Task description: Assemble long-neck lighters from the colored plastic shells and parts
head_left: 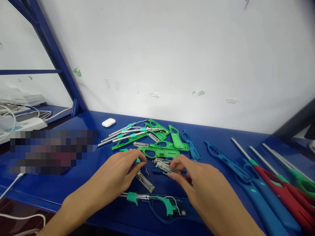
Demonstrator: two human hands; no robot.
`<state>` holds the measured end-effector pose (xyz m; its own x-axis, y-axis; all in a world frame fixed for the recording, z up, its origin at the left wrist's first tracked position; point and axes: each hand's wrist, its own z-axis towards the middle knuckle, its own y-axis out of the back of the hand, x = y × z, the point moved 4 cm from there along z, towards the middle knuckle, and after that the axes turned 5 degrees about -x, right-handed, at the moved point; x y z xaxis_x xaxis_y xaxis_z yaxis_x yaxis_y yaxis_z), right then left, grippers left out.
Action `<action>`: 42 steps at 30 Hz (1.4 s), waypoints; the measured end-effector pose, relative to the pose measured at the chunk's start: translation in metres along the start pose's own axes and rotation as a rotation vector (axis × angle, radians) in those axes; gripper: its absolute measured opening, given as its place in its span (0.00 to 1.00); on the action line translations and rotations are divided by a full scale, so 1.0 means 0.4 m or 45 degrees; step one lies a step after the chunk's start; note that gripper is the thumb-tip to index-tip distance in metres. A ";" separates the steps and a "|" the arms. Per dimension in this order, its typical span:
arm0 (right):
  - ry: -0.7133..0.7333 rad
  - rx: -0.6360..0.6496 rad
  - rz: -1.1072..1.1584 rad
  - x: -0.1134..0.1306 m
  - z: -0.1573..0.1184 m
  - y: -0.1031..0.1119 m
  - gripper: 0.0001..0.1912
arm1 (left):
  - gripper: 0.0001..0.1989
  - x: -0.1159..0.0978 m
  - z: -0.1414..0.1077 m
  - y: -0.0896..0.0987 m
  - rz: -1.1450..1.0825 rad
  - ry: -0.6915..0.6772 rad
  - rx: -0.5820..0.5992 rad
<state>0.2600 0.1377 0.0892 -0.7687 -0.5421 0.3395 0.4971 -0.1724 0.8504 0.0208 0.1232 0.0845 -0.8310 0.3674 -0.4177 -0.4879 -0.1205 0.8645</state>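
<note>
Between the thumb and index finger of my left hand (120, 167) shows a small teal plastic piece (138, 160), held in a pinch. My right hand (197, 175) grips a clear lighter fuel tank (164, 166) by its right end, just above the table. A second clear tank (145, 182) lies between my hands, near small screws (147, 171). Closer to me, a metal lighter rod (142, 196) with a teal trigger (132, 198) and a white wire rests along a blue handle half (159, 213), partly hidden by my right forearm.
Green handle halves (159, 152) and metal rods (130, 136) are heaped behind my hands. Blue halves (228, 160) and red and blue lighters (283, 193) lie right. A white earbud case (108, 122) sits near the wall (172, 49); a power strip (24, 127) is left.
</note>
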 end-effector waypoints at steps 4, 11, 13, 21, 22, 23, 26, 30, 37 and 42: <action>0.010 -0.003 0.030 0.010 0.008 -0.007 0.14 | 0.09 -0.018 -0.004 0.017 -0.105 0.051 -0.038; -0.022 0.003 0.214 0.046 0.017 0.000 0.11 | 0.11 -0.041 -0.002 0.030 -0.519 0.238 -0.174; -0.035 -0.032 0.288 0.054 0.019 0.009 0.11 | 0.10 -0.044 0.002 0.029 -0.640 0.302 -0.210; -0.063 -0.215 0.371 0.052 0.024 0.030 0.09 | 0.12 -0.060 0.010 0.024 -0.948 0.435 -0.225; -0.064 -0.250 0.382 0.051 0.024 0.035 0.08 | 0.13 -0.059 0.008 0.022 -0.977 0.448 -0.223; -0.066 -0.279 0.402 0.051 0.025 0.040 0.08 | 0.14 -0.057 0.005 0.019 -1.012 0.464 -0.213; -0.070 -0.330 0.496 0.054 0.025 0.054 0.09 | 0.15 -0.053 -0.001 0.005 -1.149 0.508 -0.146; -0.039 -0.334 0.611 0.064 0.025 0.063 0.11 | 0.18 -0.059 0.000 -0.003 -1.428 0.513 -0.171; 0.007 -0.352 0.641 0.071 0.020 0.063 0.11 | 0.23 -0.070 -0.015 -0.007 -1.609 0.622 -0.207; 0.025 -0.401 0.630 0.073 0.018 0.065 0.10 | 0.24 -0.064 -0.025 -0.015 -1.641 0.688 -0.161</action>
<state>0.2477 0.1233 0.1241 -0.4087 -0.6351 0.6555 0.8929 -0.1294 0.4313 0.0424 0.1051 0.0872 0.2286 -0.1098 -0.9673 -0.9727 -0.0664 -0.2223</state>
